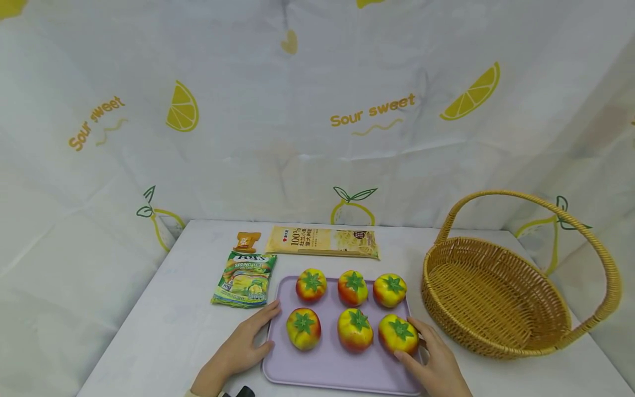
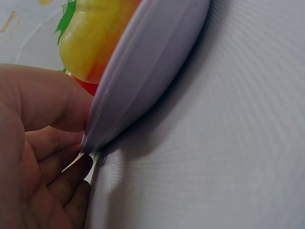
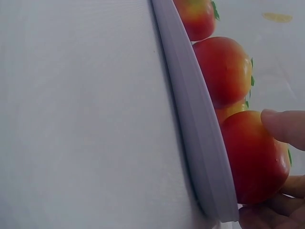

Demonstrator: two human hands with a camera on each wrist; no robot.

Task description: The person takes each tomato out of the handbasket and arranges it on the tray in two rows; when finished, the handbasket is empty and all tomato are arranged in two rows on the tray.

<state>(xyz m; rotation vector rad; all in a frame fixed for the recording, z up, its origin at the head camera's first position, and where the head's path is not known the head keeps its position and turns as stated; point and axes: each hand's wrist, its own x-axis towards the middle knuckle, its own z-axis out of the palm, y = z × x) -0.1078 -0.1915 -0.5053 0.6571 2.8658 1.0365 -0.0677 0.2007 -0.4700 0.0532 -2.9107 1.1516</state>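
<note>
A lilac tray (image 1: pixel 317 370) carries several yellow-and-red tomatoes with green star-shaped tops, set in two rows. My right hand (image 1: pixel 436 361) grips the front right tomato (image 1: pixel 398 334), thumb on its near side and fingers round its right side; that tomato (image 3: pixel 257 157) sits inside the tray's rim in the right wrist view. My left hand (image 1: pixel 245 344) lies along the tray's left edge, its thumb and index fingertips touching the rim (image 2: pixel 102 112). Nearest to it on the tray is the front left tomato (image 1: pixel 303 328).
A wicker basket (image 1: pixel 496 342) with a tall handle stands to the right of the tray. Behind the tray lies a yellow noodle packet (image 1: pixel 322 241). At the back left are a green Fox's candy bag (image 1: pixel 245 280) and a small orange packet (image 1: pixel 246 241). A lemon-print curtain (image 1: pixel 278 138) hangs behind.
</note>
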